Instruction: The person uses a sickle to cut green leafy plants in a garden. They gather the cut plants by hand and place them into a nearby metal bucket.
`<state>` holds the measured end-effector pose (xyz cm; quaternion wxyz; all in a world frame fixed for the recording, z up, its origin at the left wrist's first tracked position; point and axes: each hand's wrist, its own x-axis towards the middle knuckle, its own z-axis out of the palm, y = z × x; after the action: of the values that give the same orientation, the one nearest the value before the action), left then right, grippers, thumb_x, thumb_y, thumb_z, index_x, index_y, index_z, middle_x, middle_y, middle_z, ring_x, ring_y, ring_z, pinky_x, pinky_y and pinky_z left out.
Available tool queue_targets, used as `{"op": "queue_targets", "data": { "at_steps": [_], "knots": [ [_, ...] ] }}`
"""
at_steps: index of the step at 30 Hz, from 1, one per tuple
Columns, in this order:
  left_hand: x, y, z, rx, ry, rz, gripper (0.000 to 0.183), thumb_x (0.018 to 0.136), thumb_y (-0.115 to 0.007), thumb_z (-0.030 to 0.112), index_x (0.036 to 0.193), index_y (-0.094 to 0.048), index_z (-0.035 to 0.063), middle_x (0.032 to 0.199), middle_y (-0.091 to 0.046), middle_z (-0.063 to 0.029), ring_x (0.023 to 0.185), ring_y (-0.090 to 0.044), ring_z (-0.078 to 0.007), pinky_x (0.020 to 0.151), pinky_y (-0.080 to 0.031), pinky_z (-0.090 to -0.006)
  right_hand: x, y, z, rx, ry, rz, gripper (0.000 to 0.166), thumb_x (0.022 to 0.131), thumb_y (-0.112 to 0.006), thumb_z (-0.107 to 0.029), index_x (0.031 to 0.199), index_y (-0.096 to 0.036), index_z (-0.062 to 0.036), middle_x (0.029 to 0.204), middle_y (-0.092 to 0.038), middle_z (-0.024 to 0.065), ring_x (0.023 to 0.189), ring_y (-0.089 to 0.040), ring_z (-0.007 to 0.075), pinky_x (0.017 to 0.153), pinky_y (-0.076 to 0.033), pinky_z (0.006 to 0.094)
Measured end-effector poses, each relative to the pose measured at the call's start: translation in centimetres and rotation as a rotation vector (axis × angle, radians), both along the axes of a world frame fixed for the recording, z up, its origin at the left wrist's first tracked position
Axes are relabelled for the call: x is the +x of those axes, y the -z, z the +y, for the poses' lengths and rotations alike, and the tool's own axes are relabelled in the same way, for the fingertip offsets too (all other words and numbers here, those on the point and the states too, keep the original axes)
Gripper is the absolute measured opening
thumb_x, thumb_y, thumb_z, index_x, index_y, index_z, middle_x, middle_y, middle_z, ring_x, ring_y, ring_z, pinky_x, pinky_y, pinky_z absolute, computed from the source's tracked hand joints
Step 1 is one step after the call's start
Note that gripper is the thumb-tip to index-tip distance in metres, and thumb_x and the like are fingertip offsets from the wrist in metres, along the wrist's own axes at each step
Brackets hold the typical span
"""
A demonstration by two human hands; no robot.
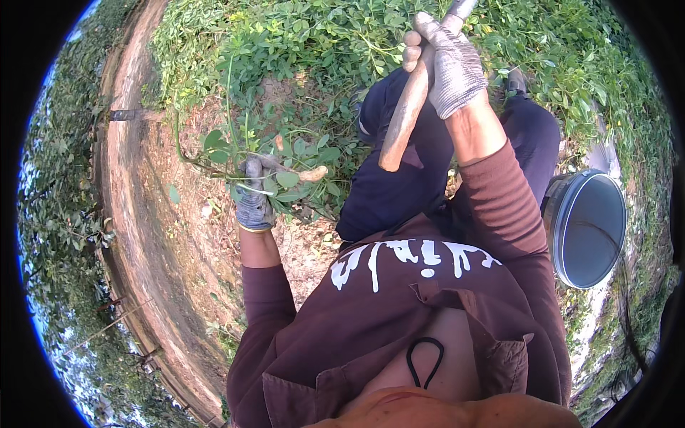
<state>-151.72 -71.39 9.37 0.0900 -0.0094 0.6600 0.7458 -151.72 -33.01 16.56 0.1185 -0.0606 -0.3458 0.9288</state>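
My left hand, in a soiled knit glove, grips a bunch of green leafy stems of what look like peanut plants. A pale peanut pod shows beside the leaves just right of it, and a smaller pod sits above. My right hand, in a whitish glove with bare fingertips, is closed round the wooden handle of a tool, held over my legs. The handle runs up into a grey metal part at the top edge; the tool's head is out of view.
A lidded plastic bucket stands at my right side. Dense low green plants cover the ground ahead, with dry bare soil at my left. Farther left runs a dirt path with trees beyond.
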Motion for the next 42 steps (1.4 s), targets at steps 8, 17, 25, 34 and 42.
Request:
{"op": "queue_targets", "data": {
  "at_steps": [8,17,25,34,42],
  "knots": [
    [1.1,-5.6,8.1,-0.099,0.08,0.063,0.044,0.089,-0.064,0.043,0.109,-0.065,0.0045,0.08,-0.058,0.0034,0.064,-0.043,-0.0045,0.055,-0.033,-0.0194,3.9,-0.1,-4.9,0.433,-0.297,-0.003,0.039,0.089,-0.064,-0.02,0.12,-0.055,0.002,0.112,-0.063,0.0132,0.09,-0.061,0.0159,0.08,-0.05,0.0291],
    [2.4,-6.5,11.9,-0.052,0.052,0.022,0.048,0.085,-0.067,0.047,0.111,-0.055,0.0076,0.077,-0.056,0.002,0.058,-0.049,-0.0053,0.05,-0.04,-0.0186,3.5,2.8,-7.7,0.287,-0.388,0.152,0.033,0.086,-0.068,-0.023,0.11,-0.057,-0.0046,0.121,-0.059,0.0122,0.107,-0.056,0.0161,0.092,-0.043,0.029],
    [2.4,-5.6,11.7,0.023,0.164,0.046,0.045,0.084,-0.071,0.04,0.11,-0.058,0.0063,0.084,-0.062,-0.0018,0.06,-0.049,-0.0068,0.053,-0.039,-0.0199,3.3,1.2,-5.8,-0.162,-0.332,0.197,0.021,0.089,-0.065,-0.016,0.1,-0.06,0.0015,0.103,-0.064,0.0159,0.079,-0.065,0.016,0.068,-0.057,0.027],
    [1.8,-5.0,13.3,0.258,0.278,0.102,0.035,0.082,-0.072,0.038,0.093,-0.063,0.0068,0.073,-0.057,-0.0021,0.062,-0.052,-0.0114,0.065,-0.048,-0.0281,4.3,2.7,-6.8,0.259,-0.354,-0.143,0.017,0.087,-0.065,-0.006,0.096,-0.052,-0.0018,0.08,-0.062,0.0091,0.062,-0.062,0.015,0.058,-0.053,0.0272],
    [1.7,-5.6,14.6,0.104,0.521,0.098,0.04,0.087,-0.065,0.045,0.08,-0.051,0.0084,0.062,-0.044,0.0014,0.053,-0.043,-0.0098,0.062,-0.044,-0.0299,3.8,3.6,-7.1,0.285,-0.084,-0.278,0.019,0.084,-0.065,0.0,0.094,-0.049,-0.0034,0.076,-0.058,0.0048,0.069,-0.061,0.0146,0.054,-0.051,0.026]
  ]
}}
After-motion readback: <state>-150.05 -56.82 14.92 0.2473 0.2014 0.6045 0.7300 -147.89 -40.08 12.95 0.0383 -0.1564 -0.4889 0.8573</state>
